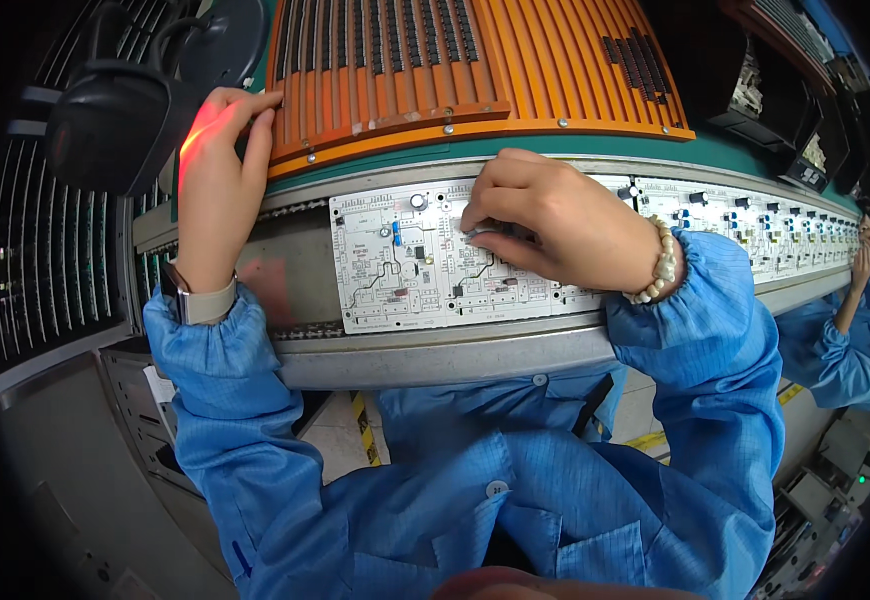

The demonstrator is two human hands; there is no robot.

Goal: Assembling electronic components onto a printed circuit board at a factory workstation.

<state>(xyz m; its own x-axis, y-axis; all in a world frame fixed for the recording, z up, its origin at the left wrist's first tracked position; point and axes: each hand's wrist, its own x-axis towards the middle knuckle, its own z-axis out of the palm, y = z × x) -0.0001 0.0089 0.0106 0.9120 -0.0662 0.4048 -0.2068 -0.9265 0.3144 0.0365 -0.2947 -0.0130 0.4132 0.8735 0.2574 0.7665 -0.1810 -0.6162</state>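
Observation:
A white printed circuit board (pixel 370 260) lies in the metal rail of the line, with capacitors and other small parts on it. Over the board's right part, my right hand (pixel 555 215) is closed in a pinch, fingertips close to the surface; the small thing between them is mostly hidden. My left hand (pixel 220 165) reaches to the lower left corner of an orange slotted rack (pixel 385 128) that holds rows of black components (pixel 405 40). Its thumb and forefinger draw together at the rack's edge, and what they hold cannot be made out. Red light falls on this hand.
A black scanner-like device (pixel 115 125) stands left of my left hand. More populated boards (pixel 755 225) continue along the rail to the right. Dark bins (pixel 765 95) with parts stand at the back right. Another person's arm (pixel 855 290) in a blue sleeve works farther right.

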